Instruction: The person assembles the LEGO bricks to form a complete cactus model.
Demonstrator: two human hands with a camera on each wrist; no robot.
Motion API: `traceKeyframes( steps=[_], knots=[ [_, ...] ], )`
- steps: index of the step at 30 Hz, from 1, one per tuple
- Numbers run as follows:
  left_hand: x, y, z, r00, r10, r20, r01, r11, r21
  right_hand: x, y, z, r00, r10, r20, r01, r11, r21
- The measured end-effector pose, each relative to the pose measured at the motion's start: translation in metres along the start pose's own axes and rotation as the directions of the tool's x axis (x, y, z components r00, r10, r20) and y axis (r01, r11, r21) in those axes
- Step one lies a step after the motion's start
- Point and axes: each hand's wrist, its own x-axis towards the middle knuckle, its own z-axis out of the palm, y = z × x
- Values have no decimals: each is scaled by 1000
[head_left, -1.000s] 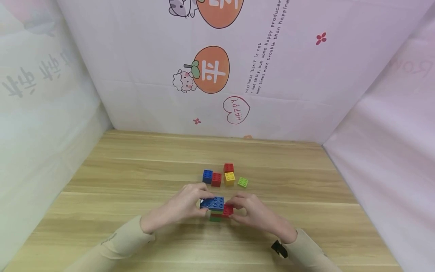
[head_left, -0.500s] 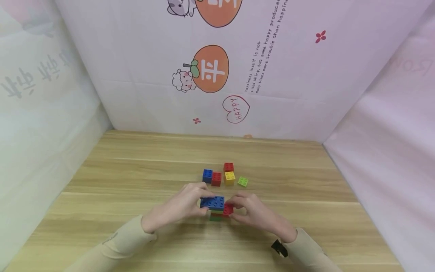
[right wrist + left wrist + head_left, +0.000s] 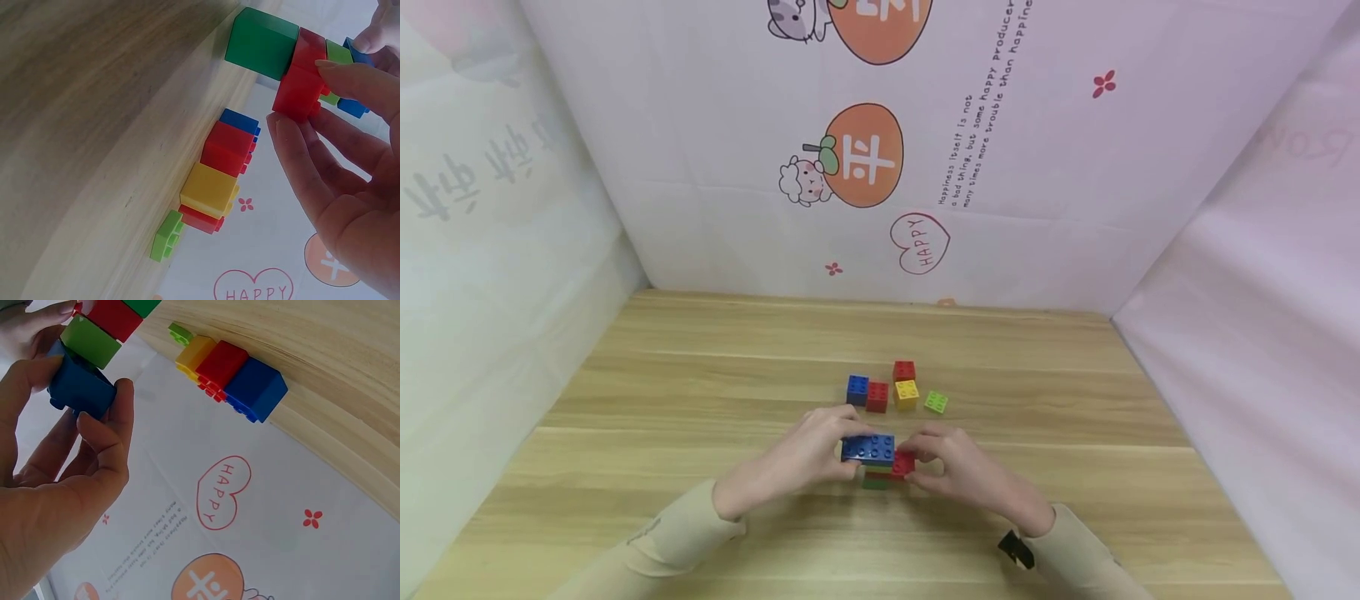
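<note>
A stack of toy building bricks stands on the table in front of me, between both hands. Its bottom is a green brick (image 3: 262, 44), with a red brick (image 3: 299, 90) above it that sticks out to the right. Over that sit a light green brick (image 3: 91, 342) and, at the top, a long blue brick (image 3: 874, 448) jutting out to the left. My left hand (image 3: 812, 446) pinches the blue brick's left end between thumb and fingers. With thumb and fingertips, my right hand (image 3: 962, 468) grips the red brick's protruding end.
Behind the stack, loose bricks lie on the wooden table (image 3: 722, 358): a blue block (image 3: 858, 389), a red block (image 3: 877, 397), a yellow block (image 3: 907, 394), another red block (image 3: 904, 369) and a flat lime brick (image 3: 936, 402). Printed white cloth (image 3: 1022, 242) walls the back and sides.
</note>
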Motion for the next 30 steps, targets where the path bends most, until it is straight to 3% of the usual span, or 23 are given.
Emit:
traceKeyframes(
  steps=[12, 21, 30],
  knots=[
    [-1, -1, 3, 1000, 22, -6, -22, 996, 83, 0, 1, 2, 1000, -24, -12, 24, 1000, -11],
    [-3, -1, -2, 1000, 25, 7, -26, 995, 94, 0, 1, 2, 1000, -17, -7, 17, 1000, -15],
    [0, -6, -16, 995, 59, -75, -55, 997, 48, 0, -1, 0, 1000, -20, -11, 20, 1000, -23]
  ],
)
